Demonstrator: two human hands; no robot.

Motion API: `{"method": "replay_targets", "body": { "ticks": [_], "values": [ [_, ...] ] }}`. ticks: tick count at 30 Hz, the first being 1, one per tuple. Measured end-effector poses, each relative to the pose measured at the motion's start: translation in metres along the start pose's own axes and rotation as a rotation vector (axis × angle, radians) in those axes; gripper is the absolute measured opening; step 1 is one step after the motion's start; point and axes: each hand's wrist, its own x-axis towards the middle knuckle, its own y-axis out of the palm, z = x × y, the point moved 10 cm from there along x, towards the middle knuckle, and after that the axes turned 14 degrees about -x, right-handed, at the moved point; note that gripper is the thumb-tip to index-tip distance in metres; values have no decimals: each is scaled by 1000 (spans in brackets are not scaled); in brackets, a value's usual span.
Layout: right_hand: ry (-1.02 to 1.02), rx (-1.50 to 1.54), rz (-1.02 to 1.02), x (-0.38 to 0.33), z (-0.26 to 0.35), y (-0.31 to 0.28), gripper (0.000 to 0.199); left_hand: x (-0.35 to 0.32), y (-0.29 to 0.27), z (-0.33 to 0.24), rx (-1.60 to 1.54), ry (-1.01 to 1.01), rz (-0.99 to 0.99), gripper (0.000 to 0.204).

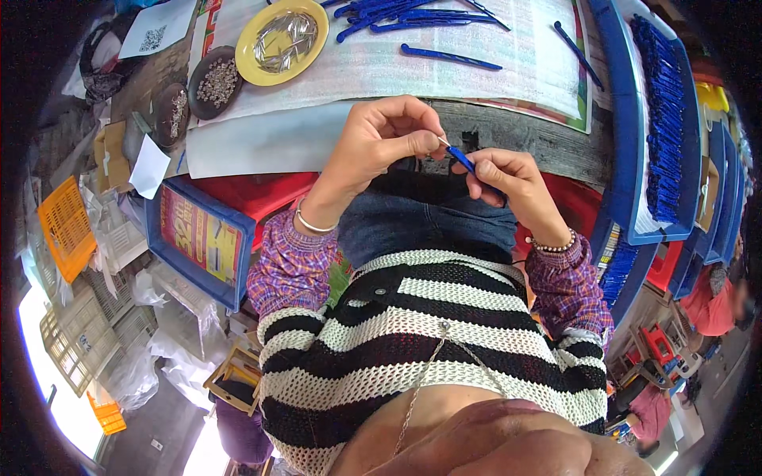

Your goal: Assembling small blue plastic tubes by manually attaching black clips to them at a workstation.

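In front of my waist, my right hand is closed on a slim blue plastic stick, which slants up to the left. My left hand pinches a thin, pale pin-like piece between thumb and fingertips, at the stick's upper end. Whether that piece sits inside the stick or only touches it, I cannot tell. On the table beyond, a similar blue stick lies alone, with a loose pile of blue sticks behind it. A yellow plate at the far left bears thin, clear or silvery pieces.
Left of the plate, a dark bowl holds small metallic bits, beside a smaller dark dish. Blue trays packed with blue sticks stand at the right. An empty-looking blue crate sits lower left. Other people are at the far right.
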Motion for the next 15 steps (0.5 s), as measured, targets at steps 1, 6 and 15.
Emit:
{"method": "replay_targets", "body": {
  "ticks": [1,6,15],
  "values": [
    [1,14,7,0,0,1,30,0,0,0,0,-1,0,11],
    [4,10,13,1,-2,2,30,0,-2,1,-3,-15,-21,12],
    [28,127,68,2,-5,6,28,-1,1,-3,-25,6,-33,9]
  ]
}}
